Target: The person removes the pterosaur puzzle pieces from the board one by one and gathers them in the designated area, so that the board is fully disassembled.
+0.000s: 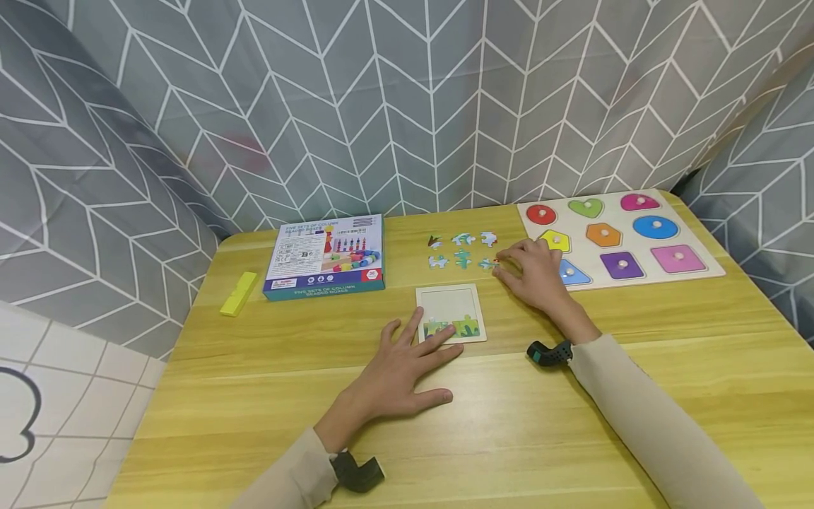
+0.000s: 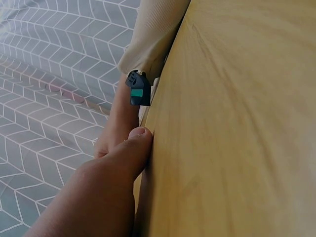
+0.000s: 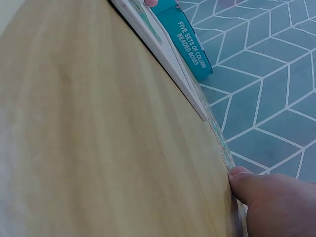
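My left hand (image 1: 400, 371) lies with its fingers spread, fingertips over the lower left part of a square wooden puzzle tray (image 1: 448, 291). Green jigsaw pieces (image 1: 467, 326) fill the tray's bottom strip, partly hidden by those fingers. To the upper right, my right hand (image 1: 534, 272) has curled fingers and pinches the edge of a small jigsaw piece (image 1: 486, 264) at the table. Several loose pieces, among them a teal one (image 1: 462, 259), lie in two rows beside it. In the right wrist view the thumb (image 3: 244, 181) is down at the tabletop.
A shape-knob board (image 1: 594, 256) lies at the back right, partly under my right hand. At the back left is a beaded-box carton (image 1: 324, 258), with a yellow block (image 1: 239, 294) to its left. A patterned curtain (image 1: 407, 106) hangs behind the wooden table (image 1: 509, 438).
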`<move>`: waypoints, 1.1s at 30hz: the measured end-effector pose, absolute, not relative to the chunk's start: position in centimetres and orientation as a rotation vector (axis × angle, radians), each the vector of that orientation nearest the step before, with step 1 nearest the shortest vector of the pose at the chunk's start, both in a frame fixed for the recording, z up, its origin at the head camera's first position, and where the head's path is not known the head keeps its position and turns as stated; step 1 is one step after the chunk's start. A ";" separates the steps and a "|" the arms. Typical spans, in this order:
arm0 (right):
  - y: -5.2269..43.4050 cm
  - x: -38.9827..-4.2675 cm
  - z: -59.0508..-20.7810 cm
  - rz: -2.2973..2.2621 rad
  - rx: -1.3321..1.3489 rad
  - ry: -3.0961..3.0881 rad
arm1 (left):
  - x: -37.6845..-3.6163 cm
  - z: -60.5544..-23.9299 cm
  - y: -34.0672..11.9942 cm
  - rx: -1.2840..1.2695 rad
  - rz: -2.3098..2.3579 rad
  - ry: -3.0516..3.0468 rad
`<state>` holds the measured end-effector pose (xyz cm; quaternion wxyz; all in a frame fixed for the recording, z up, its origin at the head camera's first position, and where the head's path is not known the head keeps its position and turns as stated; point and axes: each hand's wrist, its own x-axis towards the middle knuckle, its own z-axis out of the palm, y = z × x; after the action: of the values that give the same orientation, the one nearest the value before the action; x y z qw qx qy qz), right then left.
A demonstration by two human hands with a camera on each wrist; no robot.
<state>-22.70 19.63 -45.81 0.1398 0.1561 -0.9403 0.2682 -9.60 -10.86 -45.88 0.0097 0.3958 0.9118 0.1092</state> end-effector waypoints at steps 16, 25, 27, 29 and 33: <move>19.4 -23.2 -45.8 0.825 0.307 -2.736 | -9.5 -45.9 -10.9 1.242 0.354 2.848; 19.3 -23.4 -45.9 0.815 0.265 -2.735 | -9.5 -45.9 -10.9 1.246 0.349 2.856; 19.2 -23.4 -45.8 0.816 0.262 -2.738 | -9.5 -45.9 -10.9 1.249 0.346 2.858; 19.2 -23.4 -45.8 0.816 0.258 -2.743 | -9.5 -46.0 -10.9 1.250 0.345 2.860; 19.2 -23.4 -45.8 0.813 0.250 -2.750 | -9.6 -46.1 -10.9 1.256 0.339 2.864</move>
<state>-23.43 19.20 -45.80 0.1313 0.0860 -0.9470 0.2801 -9.56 -10.90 -46.07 -0.0018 0.3992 0.9105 0.1079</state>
